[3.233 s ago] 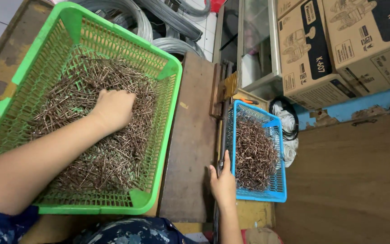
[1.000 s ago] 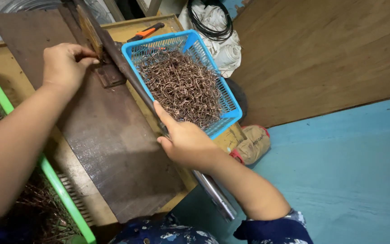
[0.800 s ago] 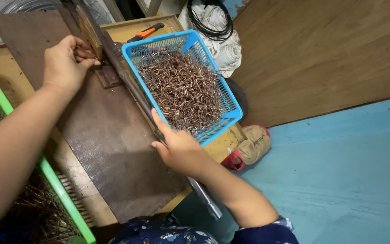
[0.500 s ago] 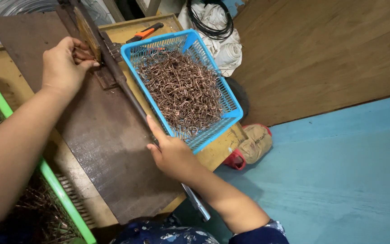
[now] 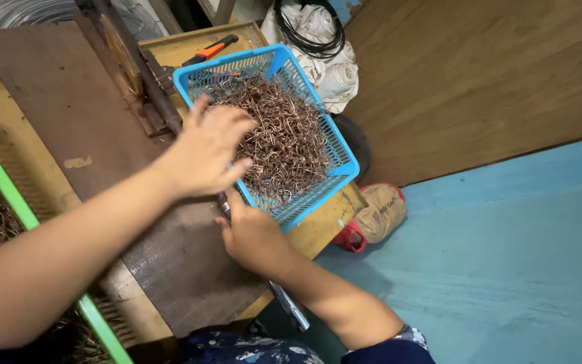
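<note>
While the right hand (image 5: 254, 236) grips a metal lever (image 5: 284, 303), the open left hand (image 5: 203, 152) hovers beside the blue basket (image 5: 338, 152).

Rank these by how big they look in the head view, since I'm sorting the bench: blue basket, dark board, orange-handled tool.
1. dark board, largest, though partly hidden by the arms.
2. blue basket, clearly smaller.
3. orange-handled tool, smallest; only partly visible behind the basket.

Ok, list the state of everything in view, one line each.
Left hand: open, fingers spread above the blue basket's edge.
Right hand: shut on metal lever.
Blue basket: heaped with bent copper wire hooks.
Green basket: holds wire pieces.
Orange-handled pliers: lying untouched.
</note>
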